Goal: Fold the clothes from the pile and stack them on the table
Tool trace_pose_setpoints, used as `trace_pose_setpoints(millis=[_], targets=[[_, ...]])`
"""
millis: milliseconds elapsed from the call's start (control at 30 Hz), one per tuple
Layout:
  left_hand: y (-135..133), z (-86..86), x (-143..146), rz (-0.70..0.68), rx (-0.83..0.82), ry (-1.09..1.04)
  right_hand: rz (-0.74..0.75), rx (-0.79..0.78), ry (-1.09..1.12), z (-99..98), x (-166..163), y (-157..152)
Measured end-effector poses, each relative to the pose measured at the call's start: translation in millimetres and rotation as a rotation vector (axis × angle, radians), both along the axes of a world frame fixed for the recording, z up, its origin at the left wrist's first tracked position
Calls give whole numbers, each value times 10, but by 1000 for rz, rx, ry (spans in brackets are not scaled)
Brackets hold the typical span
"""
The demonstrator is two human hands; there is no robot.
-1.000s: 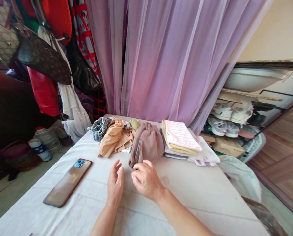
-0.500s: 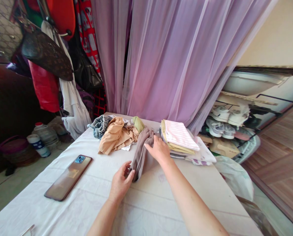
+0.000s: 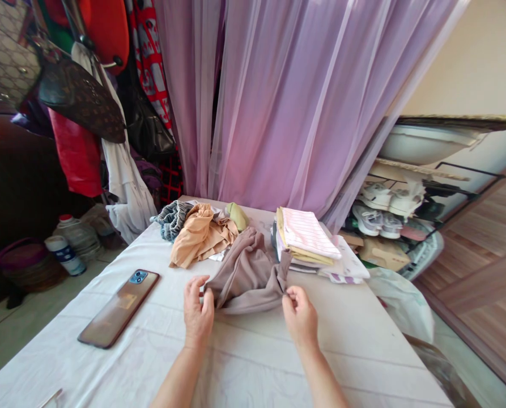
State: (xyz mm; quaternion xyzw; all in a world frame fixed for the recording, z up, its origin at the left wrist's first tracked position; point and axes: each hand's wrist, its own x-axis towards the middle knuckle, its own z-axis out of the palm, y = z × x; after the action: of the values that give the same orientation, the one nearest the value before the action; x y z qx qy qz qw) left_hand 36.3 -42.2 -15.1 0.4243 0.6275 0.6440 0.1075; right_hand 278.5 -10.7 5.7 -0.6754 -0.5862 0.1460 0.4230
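Note:
A taupe garment (image 3: 246,275) lies spread on the white-covered table (image 3: 244,362). My left hand (image 3: 197,311) pinches its near left corner. My right hand (image 3: 299,314) pinches its near right corner, and the cloth is stretched between the two. Behind it sits a heap of loose clothes: a tan piece (image 3: 199,235), a grey-blue knit (image 3: 171,218) and a small green item (image 3: 238,214). To the right stands a stack of folded cloths (image 3: 307,241) with a pink striped one on top.
A phone (image 3: 119,309) lies face down on the table's left side. Purple curtains (image 3: 286,102) hang behind. Bags and clothes (image 3: 78,96) hang at the left, bottles (image 3: 68,249) stand on the floor, and a shoe rack (image 3: 397,215) is at the right.
My right hand came back from the garment's far end to its near right corner. Both hands now hold the cloth spread wide instead of bunched.

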Motion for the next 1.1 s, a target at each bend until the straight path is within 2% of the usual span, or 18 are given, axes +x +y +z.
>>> trace_pose_setpoints(millis=[67, 167, 267, 367, 433, 600, 700, 833, 933, 1000, 1100], targets=[[-29, 54, 19, -40, 0, 212, -3, -17, 9, -163, 105, -159], [-57, 178, 93, -96, -126, 472, -3, -39, 12, -306, 195, -291], [-39, 319, 185, -96, -283, 646, 2, -41, 29, -328, 230, -335], [41, 456, 224, -145, -287, 666, -13, -30, 51, -276, 267, -331], [119, 546, 196, -164, -224, 501, -35, -20, 71, -212, 336, -302], [221, 730, 29, -167, -4, -442, -151, 28, 225, -11, 728, -161], [113, 709, -33, -90, 84, -832, -250, 99, 326, -2, 1001, -88], [-137, 477, -70, 43, 25, -1047, -357, 161, 391, -190, 1217, -90], [-269, 330, -118, 72, -92, -1097, -387, 109, 308, -305, 1251, -177], [-304, 299, -158, 42, -134, -1104, -390, 21, 185, -294, 1237, -253], [-300, 275, -207, -1, -176, -1065, -371, -72, 28, -145, 1181, -338]])
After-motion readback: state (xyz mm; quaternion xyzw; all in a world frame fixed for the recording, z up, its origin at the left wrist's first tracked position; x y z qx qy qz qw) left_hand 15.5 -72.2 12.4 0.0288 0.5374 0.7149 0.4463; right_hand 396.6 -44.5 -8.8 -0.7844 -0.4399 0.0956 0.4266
